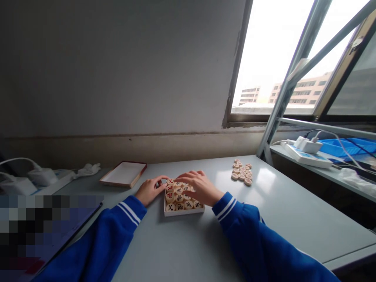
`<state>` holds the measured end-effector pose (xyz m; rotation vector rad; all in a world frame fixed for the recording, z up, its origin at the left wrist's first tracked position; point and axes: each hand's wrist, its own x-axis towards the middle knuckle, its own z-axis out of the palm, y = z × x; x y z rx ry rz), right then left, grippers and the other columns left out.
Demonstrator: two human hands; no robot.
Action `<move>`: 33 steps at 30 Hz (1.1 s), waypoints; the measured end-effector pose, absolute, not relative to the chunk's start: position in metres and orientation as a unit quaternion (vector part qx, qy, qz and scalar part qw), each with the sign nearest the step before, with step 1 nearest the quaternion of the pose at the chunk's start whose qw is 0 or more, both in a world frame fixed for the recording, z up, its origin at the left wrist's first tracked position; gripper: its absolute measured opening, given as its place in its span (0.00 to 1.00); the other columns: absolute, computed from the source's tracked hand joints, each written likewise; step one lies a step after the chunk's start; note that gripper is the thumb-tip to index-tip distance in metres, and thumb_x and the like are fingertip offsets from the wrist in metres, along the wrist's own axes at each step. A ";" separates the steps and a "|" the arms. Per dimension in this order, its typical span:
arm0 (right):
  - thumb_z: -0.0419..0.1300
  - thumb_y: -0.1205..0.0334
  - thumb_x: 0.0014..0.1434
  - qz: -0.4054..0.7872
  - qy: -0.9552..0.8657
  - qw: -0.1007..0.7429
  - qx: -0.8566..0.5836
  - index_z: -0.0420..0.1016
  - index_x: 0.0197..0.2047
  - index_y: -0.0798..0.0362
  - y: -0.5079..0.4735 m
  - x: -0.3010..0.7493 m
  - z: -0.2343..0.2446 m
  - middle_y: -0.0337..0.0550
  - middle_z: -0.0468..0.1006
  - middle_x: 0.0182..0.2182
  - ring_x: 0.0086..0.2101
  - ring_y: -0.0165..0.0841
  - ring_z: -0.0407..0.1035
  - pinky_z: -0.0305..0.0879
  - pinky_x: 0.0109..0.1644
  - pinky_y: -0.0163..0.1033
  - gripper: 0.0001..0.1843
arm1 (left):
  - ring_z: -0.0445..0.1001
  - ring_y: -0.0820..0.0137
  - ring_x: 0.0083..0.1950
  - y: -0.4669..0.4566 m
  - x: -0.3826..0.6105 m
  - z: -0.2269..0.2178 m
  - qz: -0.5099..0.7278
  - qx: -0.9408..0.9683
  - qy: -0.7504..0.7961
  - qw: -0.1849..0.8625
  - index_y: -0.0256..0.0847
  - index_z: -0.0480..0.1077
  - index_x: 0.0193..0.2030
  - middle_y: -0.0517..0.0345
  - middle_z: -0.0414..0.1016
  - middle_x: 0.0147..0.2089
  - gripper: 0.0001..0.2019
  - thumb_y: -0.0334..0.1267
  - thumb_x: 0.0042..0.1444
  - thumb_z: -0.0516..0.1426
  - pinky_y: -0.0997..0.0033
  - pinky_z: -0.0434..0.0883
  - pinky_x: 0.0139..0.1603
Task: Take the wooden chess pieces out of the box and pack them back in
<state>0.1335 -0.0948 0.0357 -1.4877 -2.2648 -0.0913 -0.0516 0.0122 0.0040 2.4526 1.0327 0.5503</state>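
Observation:
A shallow white box [183, 213] stands on the grey desk, holding rows of round wooden Chinese chess pieces [179, 197] with black or red characters. My left hand [150, 189] is at the box's back left corner, its fingers curled and the thumb against the left side, gripping it. Over the back right part of the box lies my right hand [201, 188], palm down with fingers stretched out and apart on top of the pieces. It covers several of them, and whether a piece is under its fingertips is hidden.
More loose chess pieces [242, 171] lie grouped at the desk's back right. An upturned box lid [125, 174] rests at the back left. Power strips with plugs [44, 176] and a partly blurred dark flat object [85, 219] are at left. A metal frame [282, 102] stands right.

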 end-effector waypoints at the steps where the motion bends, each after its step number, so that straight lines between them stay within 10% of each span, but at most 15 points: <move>1: 0.56 0.65 0.53 -0.033 -0.831 0.208 -0.514 0.63 0.51 0.42 -0.093 0.123 0.032 0.39 0.69 0.48 0.44 0.34 0.60 0.50 0.44 0.41 0.22 | 0.65 0.72 0.28 0.013 -0.052 0.003 0.201 0.883 0.364 0.218 0.42 0.67 0.46 0.59 0.70 0.31 0.18 0.45 0.51 0.47 0.75 0.61 0.30; 18: 0.56 0.46 0.50 -0.015 -0.794 0.253 -0.553 0.71 0.38 0.46 -0.093 0.124 0.032 0.40 0.70 0.41 0.42 0.35 0.59 0.49 0.44 0.41 0.15 | 0.63 0.74 0.25 0.014 -0.052 0.001 0.196 0.881 0.361 0.234 0.43 0.67 0.45 0.61 0.69 0.30 0.19 0.48 0.51 0.47 0.76 0.60 0.29; 29: 0.58 0.66 0.47 -0.131 -0.577 0.044 -0.805 0.73 0.27 0.49 -0.118 0.251 0.039 0.46 0.74 0.34 0.41 0.42 0.61 0.48 0.43 0.50 0.04 | 0.63 0.73 0.26 0.010 -0.052 0.005 0.192 0.883 0.361 0.232 0.42 0.67 0.45 0.61 0.68 0.30 0.19 0.49 0.51 0.46 0.74 0.60 0.30; 33: 0.57 0.61 0.50 -0.140 -0.633 0.141 -0.748 0.70 0.41 0.46 -0.114 0.232 0.042 0.43 0.68 0.46 0.45 0.39 0.59 0.51 0.45 0.47 0.13 | 0.64 0.72 0.28 0.009 -0.052 0.007 0.190 0.883 0.364 0.227 0.43 0.67 0.45 0.61 0.69 0.30 0.18 0.48 0.51 0.46 0.74 0.60 0.31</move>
